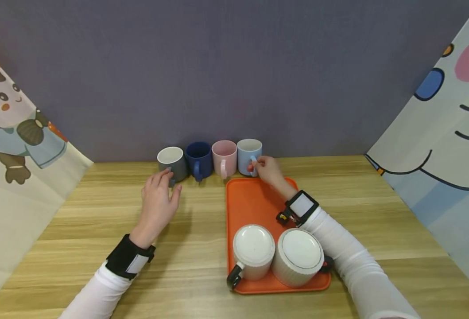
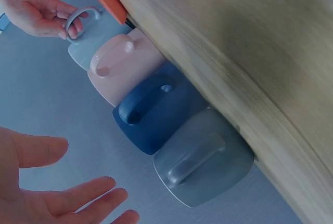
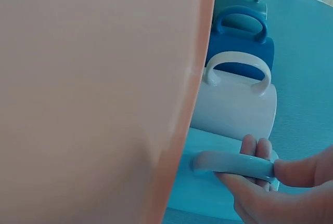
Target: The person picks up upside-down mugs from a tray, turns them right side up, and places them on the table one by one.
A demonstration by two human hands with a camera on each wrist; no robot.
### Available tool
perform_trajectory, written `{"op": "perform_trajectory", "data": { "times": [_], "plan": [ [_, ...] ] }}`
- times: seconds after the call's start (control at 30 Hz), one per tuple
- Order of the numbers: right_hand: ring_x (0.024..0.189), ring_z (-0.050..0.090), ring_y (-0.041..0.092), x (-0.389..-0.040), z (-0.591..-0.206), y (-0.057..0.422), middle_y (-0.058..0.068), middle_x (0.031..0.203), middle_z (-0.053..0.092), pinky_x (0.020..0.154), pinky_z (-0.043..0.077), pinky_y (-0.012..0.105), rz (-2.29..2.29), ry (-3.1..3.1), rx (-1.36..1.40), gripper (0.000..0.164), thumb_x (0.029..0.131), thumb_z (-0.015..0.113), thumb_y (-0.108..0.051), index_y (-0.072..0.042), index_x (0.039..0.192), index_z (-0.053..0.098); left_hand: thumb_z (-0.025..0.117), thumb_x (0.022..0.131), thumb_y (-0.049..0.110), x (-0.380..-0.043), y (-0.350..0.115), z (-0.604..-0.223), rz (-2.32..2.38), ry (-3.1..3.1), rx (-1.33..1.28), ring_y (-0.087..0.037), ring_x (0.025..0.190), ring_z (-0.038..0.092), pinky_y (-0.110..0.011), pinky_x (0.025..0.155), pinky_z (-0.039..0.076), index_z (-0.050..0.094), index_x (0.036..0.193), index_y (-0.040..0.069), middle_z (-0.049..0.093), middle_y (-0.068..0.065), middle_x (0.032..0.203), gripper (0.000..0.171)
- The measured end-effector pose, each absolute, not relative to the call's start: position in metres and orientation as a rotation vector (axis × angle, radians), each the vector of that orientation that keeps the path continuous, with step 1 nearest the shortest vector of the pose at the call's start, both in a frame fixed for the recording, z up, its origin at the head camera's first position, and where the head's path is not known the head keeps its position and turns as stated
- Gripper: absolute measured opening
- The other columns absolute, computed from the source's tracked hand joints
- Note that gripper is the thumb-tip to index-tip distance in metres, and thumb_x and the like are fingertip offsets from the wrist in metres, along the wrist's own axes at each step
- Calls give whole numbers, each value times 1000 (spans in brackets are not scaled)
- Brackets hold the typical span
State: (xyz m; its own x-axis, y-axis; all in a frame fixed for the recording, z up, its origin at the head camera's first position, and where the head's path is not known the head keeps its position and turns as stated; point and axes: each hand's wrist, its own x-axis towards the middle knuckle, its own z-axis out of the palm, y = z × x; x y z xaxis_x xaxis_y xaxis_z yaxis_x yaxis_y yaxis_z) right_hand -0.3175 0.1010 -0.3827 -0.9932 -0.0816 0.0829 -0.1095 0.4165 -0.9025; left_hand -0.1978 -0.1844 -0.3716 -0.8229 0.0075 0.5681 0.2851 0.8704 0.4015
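A light blue mug [image 1: 244, 159] stands at the right end of a row of mugs, and the fingers and thumb of my right hand [image 1: 269, 171] pinch its handle [image 3: 239, 165]. Left of it stands a pink mug [image 1: 223, 158], then a dark blue mug [image 1: 199, 163]. The grey mug [image 2: 204, 156], white inside, is at the left end. My left hand [image 1: 157, 204] hovers before the grey mug with its fingers extended; the left wrist view shows them apart from it, holding nothing. All the handles in the row face me.
An orange tray [image 1: 244, 201] lies under my right forearm, its far edge close to the row. On its near half, two ribbed off-white mugs [image 1: 253, 248] with dark handles stand upside down. A grey wall [image 1: 234, 79] rises behind the row on the wooden table [image 1: 194, 261].
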Motion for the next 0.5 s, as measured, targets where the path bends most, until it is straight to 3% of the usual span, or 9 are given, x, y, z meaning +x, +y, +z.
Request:
{"op": "perform_trajectory", "data": {
  "times": [0.5],
  "plan": [
    [91, 66, 32, -318, -388, 103, 21, 97, 70, 63, 44, 17, 1564, -2735, 202, 24, 97, 50, -10, 9, 100, 65, 65, 87, 14, -197, -184, -370, -656, -2474, -208, -44, 121, 41, -57, 90, 33, 56, 119, -11, 51, -25, 131, 41]
  ]
}}
